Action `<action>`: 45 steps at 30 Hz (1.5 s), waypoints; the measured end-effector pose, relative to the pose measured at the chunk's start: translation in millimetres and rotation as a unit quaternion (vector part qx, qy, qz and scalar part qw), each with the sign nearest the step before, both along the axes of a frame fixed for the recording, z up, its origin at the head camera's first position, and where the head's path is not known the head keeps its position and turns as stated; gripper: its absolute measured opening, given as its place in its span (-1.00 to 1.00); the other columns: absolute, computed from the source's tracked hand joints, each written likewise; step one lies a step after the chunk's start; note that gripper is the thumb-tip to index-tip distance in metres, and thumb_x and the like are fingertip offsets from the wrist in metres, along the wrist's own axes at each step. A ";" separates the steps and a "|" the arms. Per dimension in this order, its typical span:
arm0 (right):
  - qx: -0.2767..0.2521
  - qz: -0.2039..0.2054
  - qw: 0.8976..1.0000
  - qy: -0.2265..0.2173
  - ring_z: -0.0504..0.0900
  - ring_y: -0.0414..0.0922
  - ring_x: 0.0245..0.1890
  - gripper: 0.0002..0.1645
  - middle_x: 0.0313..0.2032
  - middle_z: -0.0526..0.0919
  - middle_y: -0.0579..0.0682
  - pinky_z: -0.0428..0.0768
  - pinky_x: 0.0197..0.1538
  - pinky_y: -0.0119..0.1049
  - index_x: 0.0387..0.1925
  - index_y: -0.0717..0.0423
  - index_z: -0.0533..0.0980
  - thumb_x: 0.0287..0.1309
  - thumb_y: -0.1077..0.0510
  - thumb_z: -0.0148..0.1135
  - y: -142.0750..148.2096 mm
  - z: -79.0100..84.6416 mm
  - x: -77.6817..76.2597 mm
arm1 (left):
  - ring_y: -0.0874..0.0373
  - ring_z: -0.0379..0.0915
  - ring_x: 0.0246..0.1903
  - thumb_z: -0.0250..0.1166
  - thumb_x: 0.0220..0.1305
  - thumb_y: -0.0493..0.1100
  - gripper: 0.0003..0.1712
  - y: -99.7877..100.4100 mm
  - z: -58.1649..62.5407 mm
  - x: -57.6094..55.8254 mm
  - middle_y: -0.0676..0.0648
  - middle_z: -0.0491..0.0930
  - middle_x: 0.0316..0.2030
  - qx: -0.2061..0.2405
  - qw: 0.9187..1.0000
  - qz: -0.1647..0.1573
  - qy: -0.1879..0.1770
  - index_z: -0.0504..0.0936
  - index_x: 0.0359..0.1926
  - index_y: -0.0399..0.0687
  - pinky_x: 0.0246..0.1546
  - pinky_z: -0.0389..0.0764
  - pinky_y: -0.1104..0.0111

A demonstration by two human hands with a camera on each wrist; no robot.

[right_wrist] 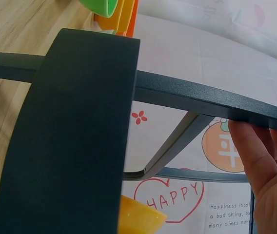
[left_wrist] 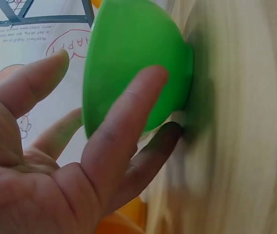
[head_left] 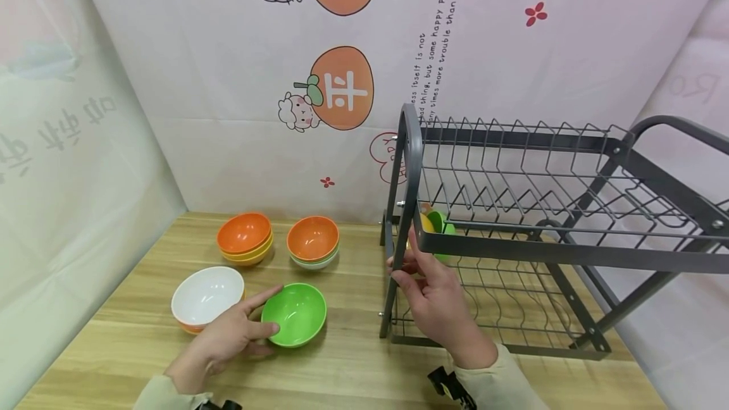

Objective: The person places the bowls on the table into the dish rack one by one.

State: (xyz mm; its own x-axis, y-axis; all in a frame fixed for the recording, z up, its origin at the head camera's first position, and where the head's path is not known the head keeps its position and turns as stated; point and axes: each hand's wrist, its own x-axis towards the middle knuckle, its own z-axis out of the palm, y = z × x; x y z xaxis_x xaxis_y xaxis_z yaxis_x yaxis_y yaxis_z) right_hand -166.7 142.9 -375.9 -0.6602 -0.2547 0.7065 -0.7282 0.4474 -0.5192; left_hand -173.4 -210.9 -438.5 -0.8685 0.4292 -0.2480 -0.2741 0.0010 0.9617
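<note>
A green bowl (head_left: 294,315) is on the wooden table, its foot close over the surface in the left wrist view. My left hand (head_left: 239,329) is at its left side, index finger along the far rim and thumb above the near rim. In the left wrist view its fairly straight fingers (left_wrist: 128,105) lie along the outside of the green bowl (left_wrist: 128,58), the thumb held away from the wall. My right hand (head_left: 435,296) grips the front left upright of a dark two-tier dish rack (head_left: 512,247); the right wrist view shows fingers and thumb on opposite sides of that bar (right_wrist: 202,97).
Left of the rack stand a stack of orange and yellow bowls (head_left: 245,234), another with an orange bowl (head_left: 312,238) on top, and a white bowl (head_left: 207,296) over an orange one. Yellow and green bowls (head_left: 441,225) sit on the rack's lower tier. A printed cloth (head_left: 239,163) hangs behind.
</note>
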 end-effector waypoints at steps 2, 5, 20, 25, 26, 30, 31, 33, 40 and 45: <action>0.001 -0.001 1.000 -0.001 0.65 -0.18 -0.31 0.07 -0.13 0.68 -0.06 0.63 -0.46 -0.42 0.56 0.01 0.06 0.13 0.49 0.32 0.2 -0.4 -0.2 | -0.23 0.50 0.03 0.28 0.28 -0.39 -0.03 1.3 -2.6 -1.3 -0.53 -0.34 0.45 0.009 1.000 0.003 -0.003 -0.07 0.57 -0.19 -0.03 0.62 -0.10; 0.001 0.000 1.000 -0.002 0.65 -0.19 -0.31 0.07 -0.14 0.68 -0.06 0.63 -0.46 -0.41 0.56 0.01 0.06 0.13 0.49 0.32 0.3 -0.9 -0.3 | -0.26 0.48 0.05 0.27 0.28 -0.40 -0.03 2.9 -5.8 -2.8 -0.51 -0.39 0.46 0.023 1.000 0.008 -0.006 -0.08 0.57 -0.19 -0.02 0.60 -0.11; 0.002 0.006 1.000 -0.003 0.65 -0.18 -0.31 0.06 -0.14 0.67 -0.03 0.64 -0.44 -0.42 0.57 0.02 0.04 0.15 0.49 0.30 -0.5 -0.9 0.8 | -0.24 0.54 -0.01 0.22 0.29 -0.46 -0.16 10.7 -16.9 -5.7 -0.62 -0.29 0.42 0.014 1.000 0.004 -0.010 0.07 0.51 -0.33 -0.07 0.64 -0.06; 0.002 0.010 1.000 0.000 0.66 -0.15 -0.29 0.06 -0.14 0.67 -0.01 0.65 -0.42 -0.41 0.57 0.01 0.03 0.16 0.49 0.29 -0.3 -0.3 0.3 | -0.25 0.52 0.00 0.25 0.25 -0.46 -0.11 11.6 -16.1 -7.4 -0.69 -0.24 0.35 0.007 1.000 -0.023 -0.005 0.07 0.53 -0.24 -0.06 0.64 -0.05; 0.002 0.010 1.000 0.000 0.66 -0.14 -0.29 0.05 -0.14 0.67 -0.01 0.65 -0.42 -0.40 0.57 0.02 0.03 0.16 0.49 0.29 -0.3 -0.2 0.3 | -0.25 0.52 0.00 0.26 0.24 -0.46 -0.10 12.2 -16.0 -7.7 -0.69 -0.24 0.34 0.007 1.000 -0.027 -0.004 0.07 0.53 -0.23 -0.05 0.64 -0.05; 0.004 0.005 1.000 -0.005 0.66 -0.17 -0.31 0.06 -0.14 0.67 0.00 0.63 -0.45 -0.42 0.57 0.01 0.03 0.16 0.48 0.30 0.1 0.4 0.7 | -0.27 0.52 0.00 0.26 0.23 -0.47 -0.08 13.9 -17.2 -9.4 -0.69 -0.25 0.33 0.011 0.999 -0.029 -0.005 0.05 0.54 -0.23 -0.03 0.63 -0.04; 0.004 0.004 1.000 -0.006 0.66 -0.17 -0.32 0.06 -0.15 0.67 0.01 0.63 -0.46 -0.42 0.57 0.01 0.03 0.16 0.48 0.30 0.2 0.5 0.8 | -0.27 0.52 0.00 0.26 0.23 -0.47 -0.08 13.9 -17.7 -9.8 -0.69 -0.25 0.34 0.014 0.999 -0.028 -0.008 0.04 0.54 -0.24 -0.03 0.63 -0.04; 0.005 0.004 1.000 -0.006 0.66 -0.17 -0.32 0.05 -0.15 0.67 0.02 0.63 -0.46 -0.42 0.57 0.02 0.03 0.16 0.48 0.30 0.2 0.6 0.8 | -0.28 0.52 0.00 0.25 0.23 -0.48 -0.06 13.9 -18.6 -10.3 -0.69 -0.25 0.33 0.018 0.999 -0.025 -0.011 0.01 0.54 -0.24 -0.03 0.63 -0.04; -0.002 0.014 1.000 -0.004 0.66 -0.11 -0.29 0.04 -0.14 0.67 0.02 0.67 -0.40 -0.39 0.57 0.02 0.02 0.18 0.49 0.27 0.2 0.3 -0.4 | -0.27 0.53 -0.01 0.25 0.22 -0.49 -0.03 14.1 -20.1 -10.9 -0.69 -0.22 0.33 0.027 0.999 -0.023 -0.012 -0.04 0.56 -0.24 -0.02 0.62 -0.06; 0.003 0.008 1.000 -0.001 0.67 -0.16 -0.35 0.05 -0.15 0.67 -0.02 0.63 -0.46 -0.42 0.56 0.04 0.03 0.16 0.49 0.29 0.5 -0.2 -0.5 | -0.25 0.54 -0.03 0.26 0.22 -0.49 -0.03 14.5 -18.7 -9.6 -0.68 -0.19 0.32 0.022 0.999 -0.022 -0.010 -0.03 0.55 -0.24 -0.04 0.63 -0.07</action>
